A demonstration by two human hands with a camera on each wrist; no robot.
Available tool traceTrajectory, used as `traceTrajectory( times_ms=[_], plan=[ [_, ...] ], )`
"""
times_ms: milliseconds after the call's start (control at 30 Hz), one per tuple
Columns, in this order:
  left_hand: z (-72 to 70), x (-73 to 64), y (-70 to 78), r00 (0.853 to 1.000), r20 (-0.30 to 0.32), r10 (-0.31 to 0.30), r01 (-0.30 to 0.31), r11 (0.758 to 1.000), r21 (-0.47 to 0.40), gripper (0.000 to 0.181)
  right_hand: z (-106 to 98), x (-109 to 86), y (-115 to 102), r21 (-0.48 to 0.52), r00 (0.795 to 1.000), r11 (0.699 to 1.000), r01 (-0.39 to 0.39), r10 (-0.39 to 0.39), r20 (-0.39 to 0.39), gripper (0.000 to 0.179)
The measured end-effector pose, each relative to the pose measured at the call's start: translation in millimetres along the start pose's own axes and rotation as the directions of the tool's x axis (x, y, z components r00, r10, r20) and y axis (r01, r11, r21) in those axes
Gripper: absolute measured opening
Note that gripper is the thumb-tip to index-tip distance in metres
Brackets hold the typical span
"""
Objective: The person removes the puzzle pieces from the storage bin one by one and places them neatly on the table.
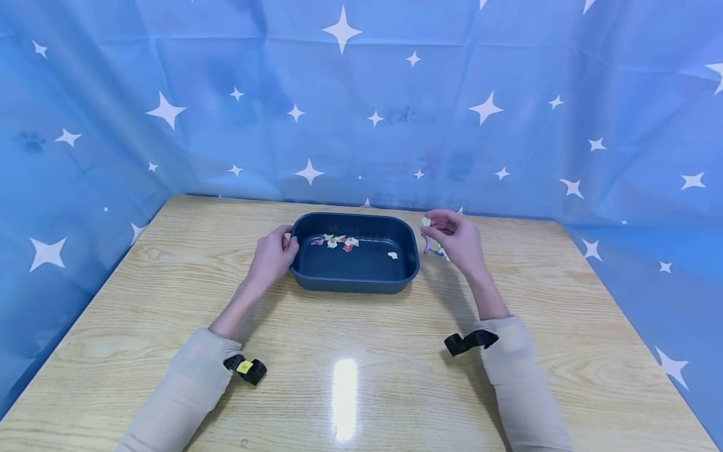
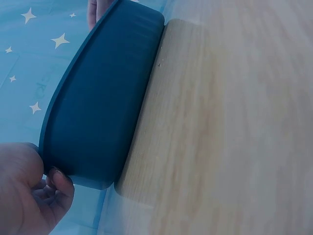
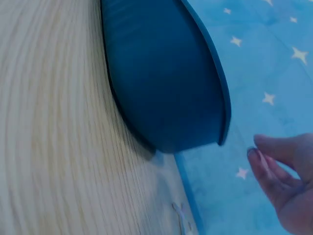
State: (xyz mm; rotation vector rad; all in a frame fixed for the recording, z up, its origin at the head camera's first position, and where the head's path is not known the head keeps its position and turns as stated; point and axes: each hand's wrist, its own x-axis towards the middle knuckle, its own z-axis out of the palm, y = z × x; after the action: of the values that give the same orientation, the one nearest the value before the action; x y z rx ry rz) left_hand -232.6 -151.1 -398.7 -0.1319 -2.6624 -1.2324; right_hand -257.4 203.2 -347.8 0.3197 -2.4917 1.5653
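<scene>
- Everything goes by the dark blue tray (image 1: 349,285), which sits flat on the wood-look counter (image 1: 407,389), nearer the back edge than the front.
- Left hand (image 1: 273,256) is at the tray's left end, fingers and thumb clamped on the rim.
- Right hand (image 1: 457,238) is up in the air just past the tray's right end. Its fingers are pinched on a small pale green piece (image 1: 426,221), so that one's outside the tray, above the counter.
- Right below that hand, beside the tray's right end, there's a purple piece (image 1: 427,243) on the counter plus a few more bits, partly hidden, so can't tell how many.
- Inside the tray: a clump of small colorful pieces (image 1: 333,242) toward the left end, and a lone white piece (image 1: 393,255) near the right end.
- Room-wise, it's tight behind the tray: only a narrow strip, then the back edge and the starry blue curtain (image 1: 395,75). Loads of bare wood in front, and decent space off both ends.
</scene>
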Motion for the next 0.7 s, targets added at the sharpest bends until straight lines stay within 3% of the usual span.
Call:
traceTrajectory(
  times_ms=[333,700],
  plan=[
    [1.2,-0.2,0.0,1.0,0.0,0.006,-0.006,1.0,-0.007,0.037,-28.5,6.6,47.1,-0.09,0.996,0.994,-0.069,0.064,-0.062,0.037],
    [0.1,-0.4,-1.0,1.0,-0.004,0.01,-0.01,1.0,-0.008,0.037,-49.9,4.4,74.6,-0.254,0.983,0.949,-0.186,0.179,-0.05,0.035]
  ],
)
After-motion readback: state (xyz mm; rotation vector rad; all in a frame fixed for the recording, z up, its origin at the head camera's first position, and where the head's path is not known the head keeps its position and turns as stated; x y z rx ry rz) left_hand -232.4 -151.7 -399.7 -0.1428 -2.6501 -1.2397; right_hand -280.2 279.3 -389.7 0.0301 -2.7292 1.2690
